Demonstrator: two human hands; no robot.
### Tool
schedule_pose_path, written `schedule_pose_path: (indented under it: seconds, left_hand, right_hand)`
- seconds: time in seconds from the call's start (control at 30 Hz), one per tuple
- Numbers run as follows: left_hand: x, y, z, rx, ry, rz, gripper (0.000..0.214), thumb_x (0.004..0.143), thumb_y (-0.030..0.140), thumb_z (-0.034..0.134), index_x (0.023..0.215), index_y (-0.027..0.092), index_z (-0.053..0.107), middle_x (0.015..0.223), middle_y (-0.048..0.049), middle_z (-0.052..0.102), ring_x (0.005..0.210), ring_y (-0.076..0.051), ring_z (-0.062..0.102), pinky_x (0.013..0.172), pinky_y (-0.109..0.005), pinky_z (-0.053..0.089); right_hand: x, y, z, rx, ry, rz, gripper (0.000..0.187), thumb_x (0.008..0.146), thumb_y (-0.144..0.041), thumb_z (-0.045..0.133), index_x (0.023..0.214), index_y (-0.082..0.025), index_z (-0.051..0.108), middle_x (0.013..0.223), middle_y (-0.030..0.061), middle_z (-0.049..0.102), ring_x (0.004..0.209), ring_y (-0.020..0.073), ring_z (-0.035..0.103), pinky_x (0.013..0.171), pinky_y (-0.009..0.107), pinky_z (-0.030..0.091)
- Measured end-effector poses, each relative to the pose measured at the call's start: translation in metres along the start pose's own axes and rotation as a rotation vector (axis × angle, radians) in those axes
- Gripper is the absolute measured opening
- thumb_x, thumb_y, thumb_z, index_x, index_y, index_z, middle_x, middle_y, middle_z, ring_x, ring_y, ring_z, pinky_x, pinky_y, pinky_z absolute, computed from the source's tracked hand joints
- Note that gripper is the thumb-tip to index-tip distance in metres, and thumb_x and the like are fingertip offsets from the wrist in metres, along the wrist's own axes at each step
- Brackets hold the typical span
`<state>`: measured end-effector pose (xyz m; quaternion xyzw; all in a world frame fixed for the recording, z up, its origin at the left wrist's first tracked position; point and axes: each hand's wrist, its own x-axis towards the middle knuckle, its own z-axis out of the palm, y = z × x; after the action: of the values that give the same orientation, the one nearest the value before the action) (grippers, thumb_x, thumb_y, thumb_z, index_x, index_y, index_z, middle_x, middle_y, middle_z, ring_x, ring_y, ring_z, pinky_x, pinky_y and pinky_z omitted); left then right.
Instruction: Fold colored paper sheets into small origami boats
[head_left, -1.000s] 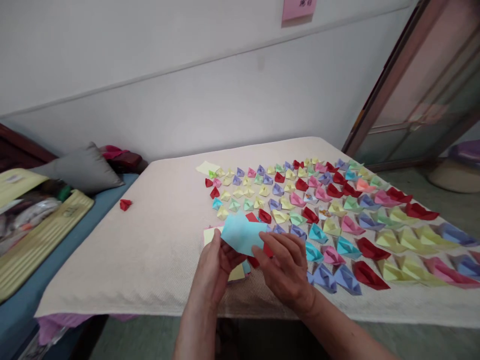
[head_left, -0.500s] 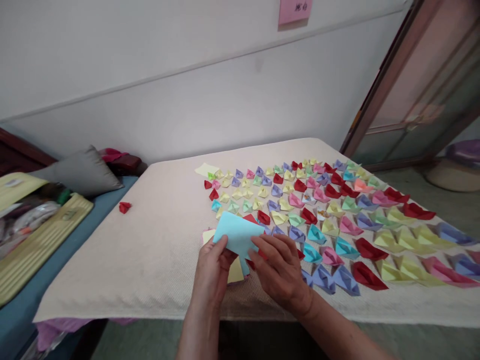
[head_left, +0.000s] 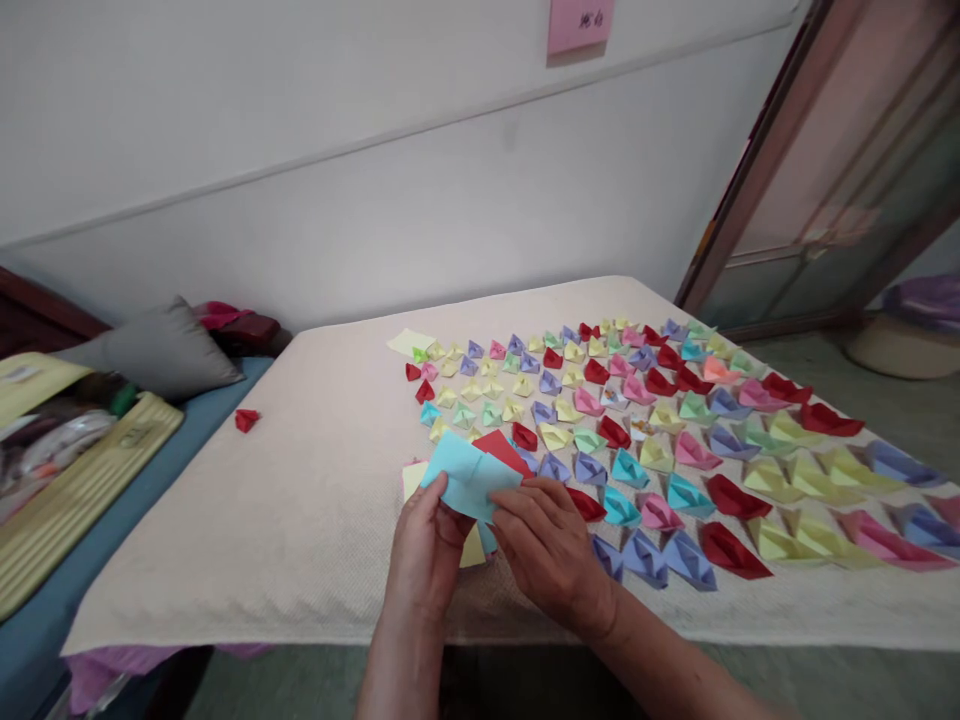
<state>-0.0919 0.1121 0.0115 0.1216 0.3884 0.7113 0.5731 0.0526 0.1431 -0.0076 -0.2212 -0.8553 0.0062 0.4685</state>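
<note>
A sheet of light blue paper (head_left: 474,478), with a crease line across it, is held between both hands above the table's front part. My left hand (head_left: 429,535) pinches its left side, thumb on top. The fingers of my right hand (head_left: 551,545) grip its lower right edge. Beneath the hands lies a stack of coloured paper sheets (head_left: 474,550), partly hidden. A red sheet of paper (head_left: 504,452) shows behind the blue one. To the right stand rows of folded paper boats (head_left: 589,468) in red, yellow, blue, pink and green.
The beige cloth-covered table (head_left: 300,500) reaches back to a white wall. A small red folded paper (head_left: 246,420) lies at its left. Pale yellow paper (head_left: 410,342) lies farther back. Left of the table are a grey cushion (head_left: 176,350) and a cream case (head_left: 82,470) of items.
The blue sheet now shows a crease line and sits slightly lower. My right hand has shifted a little down and left along its edge. More of the red sheet shows behind.
</note>
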Motion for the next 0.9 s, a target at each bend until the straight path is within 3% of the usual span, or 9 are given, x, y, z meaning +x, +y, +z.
schedule_pose_path:
  seconds: [0.27, 0.47, 0.6, 0.7, 0.77, 0.9]
  left_hand:
    - [0.000, -0.005, -0.003, -0.078, 0.009, -0.064, 0.010, 0.080, 0.024, 0.064, 0.085, 0.016, 0.066, 0.086, -0.0040, 0.072, 0.073, -0.015, 0.065, 0.069, -0.029, 0.050]
    - [-0.005, -0.005, 0.007, -0.176, -0.029, -0.118, 0.024, 0.083, 0.031, 0.057, 0.094, 0.011, 0.067, 0.092, -0.0099, 0.071, 0.082, -0.019, 0.065, 0.071, -0.029, 0.048]
    - [-0.008, -0.013, 0.015, -0.185, 0.000, -0.074, 0.027, 0.082, 0.033, 0.057, 0.087, 0.008, 0.066, 0.082, -0.0105, 0.068, 0.077, -0.019, 0.063, 0.072, -0.029, 0.046]
    - [-0.012, -0.020, 0.020, -0.082, 0.057, 0.097, 0.024, 0.080, 0.035, 0.063, 0.091, 0.014, 0.064, 0.078, -0.0033, 0.065, 0.068, -0.014, 0.058, 0.070, -0.027, 0.044]
    - [-0.016, -0.022, 0.024, 0.037, 0.062, 0.112, 0.024, 0.078, 0.036, 0.066, 0.090, 0.015, 0.065, 0.074, -0.0006, 0.062, 0.066, -0.013, 0.056, 0.068, -0.027, 0.043]
    - [-0.026, -0.020, 0.031, 0.342, -0.119, 0.142, 0.027, 0.078, 0.040, 0.064, 0.080, 0.013, 0.068, 0.076, -0.0031, 0.064, 0.077, -0.017, 0.056, 0.077, -0.029, 0.042]
  right_hand:
    - [0.000, -0.003, 0.003, 0.051, -0.002, 0.037, 0.020, 0.083, -0.003, 0.050, 0.094, -0.017, 0.058, 0.094, 0.0090, 0.068, 0.080, 0.0188, 0.061, 0.080, 0.039, 0.047]
    - [-0.009, -0.001, 0.012, 0.114, -0.007, 0.027, 0.019, 0.085, -0.006, 0.052, 0.098, -0.018, 0.058, 0.100, 0.0096, 0.068, 0.090, 0.0200, 0.063, 0.085, 0.038, 0.046]
    - [-0.013, -0.002, 0.020, 0.171, 0.004, 0.147, 0.009, 0.090, -0.018, 0.051, 0.094, -0.020, 0.058, 0.096, 0.0085, 0.066, 0.090, 0.0199, 0.063, 0.078, 0.032, 0.050]
    - [-0.010, -0.003, 0.022, 0.155, 0.000, 0.255, 0.015, 0.093, -0.026, 0.045, 0.085, -0.021, 0.057, 0.087, 0.0064, 0.066, 0.079, 0.0188, 0.065, 0.068, 0.029, 0.051]
    - [-0.008, -0.004, 0.022, 0.124, -0.030, 0.307, 0.022, 0.093, -0.030, 0.041, 0.081, -0.022, 0.057, 0.079, 0.0049, 0.065, 0.070, 0.0186, 0.065, 0.060, 0.028, 0.050]
    - [-0.009, 0.000, 0.021, -0.011, -0.066, 0.394, 0.030, 0.094, -0.036, 0.036, 0.082, -0.022, 0.059, 0.072, 0.0058, 0.066, 0.063, 0.0208, 0.066, 0.050, 0.029, 0.048]
